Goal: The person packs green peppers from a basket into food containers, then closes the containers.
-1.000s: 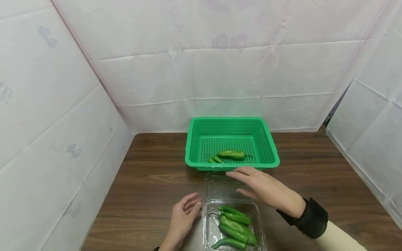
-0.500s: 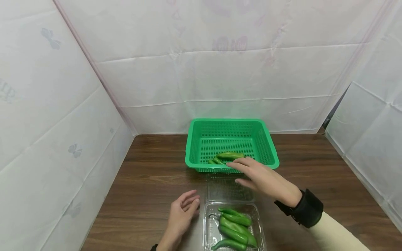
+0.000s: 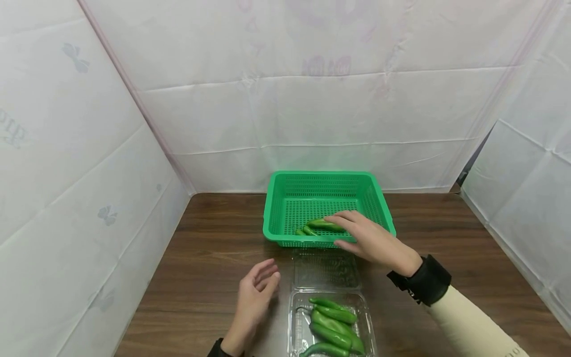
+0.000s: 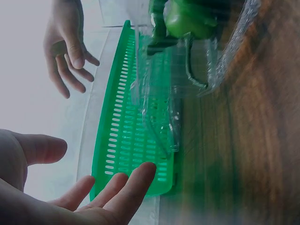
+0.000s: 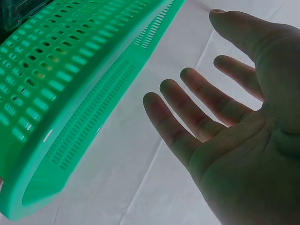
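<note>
Your right hand point(image 3: 372, 240) hung over the front right part of the green plastic basket point(image 3: 285, 239), grip released, fingers reaching out and slightly apart, thumb held away. In the head view your fingertips overlapped the right end of the large green chili pepper point(image 3: 317, 224); the right wrist view showed a gap between that hand and the basket rim. Two smaller green pepper tips point(image 3: 309, 231) showed just in front of the large one, along the basket's near side.

Your left hand point(image 3: 256, 292) was just left of the clear plastic clamshell point(image 3: 300, 322), apart from it, grip also released, fingers loosely bent, thumb separate. The clamshell sat in front of the basket on the dark wood counter point(image 3: 214, 248), its lid point(image 3: 325, 270) folded back toward the basket. Five green chili peppers point(image 3: 332, 325) lay stacked crosswise inside the clamshell base. You wore black wristbands point(image 3: 428, 280) and a cream sleeve point(image 3: 468, 317) on the right arm. White sheeting point(image 3: 223, 114) stood behind the counter and at both sides.
</note>
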`<state>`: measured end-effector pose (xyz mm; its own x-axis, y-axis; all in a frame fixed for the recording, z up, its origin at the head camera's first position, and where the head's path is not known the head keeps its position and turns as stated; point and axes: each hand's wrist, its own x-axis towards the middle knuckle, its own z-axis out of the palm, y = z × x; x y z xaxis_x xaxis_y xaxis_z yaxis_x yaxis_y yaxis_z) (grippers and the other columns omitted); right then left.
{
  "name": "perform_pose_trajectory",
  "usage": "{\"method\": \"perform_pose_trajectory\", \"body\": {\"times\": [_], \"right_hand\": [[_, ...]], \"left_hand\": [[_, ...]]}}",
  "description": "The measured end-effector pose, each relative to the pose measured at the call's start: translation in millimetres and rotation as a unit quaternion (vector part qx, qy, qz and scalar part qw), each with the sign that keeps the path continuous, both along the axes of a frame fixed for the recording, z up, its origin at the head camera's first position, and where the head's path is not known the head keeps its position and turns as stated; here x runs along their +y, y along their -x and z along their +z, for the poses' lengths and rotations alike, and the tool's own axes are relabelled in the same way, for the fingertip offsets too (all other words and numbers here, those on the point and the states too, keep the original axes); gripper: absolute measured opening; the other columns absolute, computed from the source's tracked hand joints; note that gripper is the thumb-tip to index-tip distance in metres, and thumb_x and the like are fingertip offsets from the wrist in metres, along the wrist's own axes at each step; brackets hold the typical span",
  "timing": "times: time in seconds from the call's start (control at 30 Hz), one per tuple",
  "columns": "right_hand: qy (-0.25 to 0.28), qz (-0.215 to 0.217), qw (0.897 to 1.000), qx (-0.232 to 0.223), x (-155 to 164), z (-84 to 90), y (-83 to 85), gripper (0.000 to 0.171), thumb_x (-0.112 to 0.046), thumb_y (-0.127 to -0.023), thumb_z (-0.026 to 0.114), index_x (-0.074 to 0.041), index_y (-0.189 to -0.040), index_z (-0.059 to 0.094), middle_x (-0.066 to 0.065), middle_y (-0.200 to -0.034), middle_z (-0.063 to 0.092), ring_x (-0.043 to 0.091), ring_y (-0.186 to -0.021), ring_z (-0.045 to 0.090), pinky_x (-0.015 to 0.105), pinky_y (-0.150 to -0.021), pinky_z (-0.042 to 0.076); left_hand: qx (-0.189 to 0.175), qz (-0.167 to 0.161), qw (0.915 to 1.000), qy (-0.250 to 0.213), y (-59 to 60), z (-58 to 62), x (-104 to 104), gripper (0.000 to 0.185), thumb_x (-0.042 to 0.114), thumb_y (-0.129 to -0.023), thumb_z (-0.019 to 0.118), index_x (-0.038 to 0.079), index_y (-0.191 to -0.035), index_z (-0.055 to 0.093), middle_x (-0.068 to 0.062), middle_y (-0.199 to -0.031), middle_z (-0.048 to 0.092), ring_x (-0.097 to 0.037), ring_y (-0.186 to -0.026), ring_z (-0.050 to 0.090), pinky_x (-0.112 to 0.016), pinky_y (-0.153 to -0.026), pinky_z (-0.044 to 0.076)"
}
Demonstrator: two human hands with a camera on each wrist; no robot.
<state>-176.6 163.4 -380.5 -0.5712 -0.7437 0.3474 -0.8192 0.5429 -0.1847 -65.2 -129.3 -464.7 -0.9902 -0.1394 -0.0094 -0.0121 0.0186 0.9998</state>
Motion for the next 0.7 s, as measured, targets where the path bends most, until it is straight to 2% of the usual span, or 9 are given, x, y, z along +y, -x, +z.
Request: {"method": "perform_pose_trajectory", "body": {"times": [0.17, 0.27, 0.47, 0.7], "right_hand": [[-0.004, -0.002, 1.0, -0.002, 1.9, -2.2, 3.5, 0.065, -0.022, -0.096, 0.076, -0.018, -0.153, 0.047, 0.006, -0.145, 0.054, 0.023, -0.134, 0.05, 0.036, -0.111, 0.043], [-0.006, -0.005, 1.0, -0.003, 2.4, -2.2, 6.0, 0.064, -0.021, -0.095, 0.076, -0.018, -0.153, 0.047, 0.006, -0.145, 0.054, 0.023, -0.134, 0.05, 0.036, -0.111, 0.044], [-0.014, -0.011, 1.0, -0.002, 3.3, -1.8, 12.8, 0.062, -0.022, -0.096, 0.076, -0.015, -0.151, 0.049, 0.009, -0.143, 0.056, 0.025, -0.133, 0.052, 0.039, -0.109, 0.046], [-0.024, -0.022, 0.999, -0.009, 2.2, 0.8, 18.8, 0.061, -0.022, -0.097, 0.075, -0.012, -0.151, 0.05, 0.011, -0.142, 0.056, 0.027, -0.131, 0.054, 0.039, -0.108, 0.047]], "left_hand": [[0.024, 0.014, 0.9991, 0.031, 8.0, 3.9, -4.2, 0.041, 0.003, -0.097, 0.069, -0.005, -0.136, 0.058, -0.03, -0.131, 0.063, -0.037, -0.112, 0.068, -0.026, -0.086, 0.06], [0.033, 0.02, 0.9979, 0.051, 12.9, 6.4, -6.7, 0.041, 0.005, -0.098, 0.069, -0.004, -0.137, 0.058, -0.028, -0.131, 0.064, -0.036, -0.114, 0.067, -0.025, -0.087, 0.059], [0.039, 0.022, 0.9963, 0.073, 22.8, 11.1, -9.2, 0.044, 0.009, -0.099, 0.068, -0.002, -0.141, 0.056, -0.027, -0.135, 0.062, -0.037, -0.122, 0.064, -0.034, -0.097, 0.057], [0.046, 0.024, 0.9962, 0.069, 38.3, 14.8, -13.8, 0.057, 0.013, -0.1, 0.068, 0.0, -0.151, 0.046, -0.026, -0.149, 0.051, -0.039, -0.133, 0.054, -0.043, -0.107, 0.049]]}}
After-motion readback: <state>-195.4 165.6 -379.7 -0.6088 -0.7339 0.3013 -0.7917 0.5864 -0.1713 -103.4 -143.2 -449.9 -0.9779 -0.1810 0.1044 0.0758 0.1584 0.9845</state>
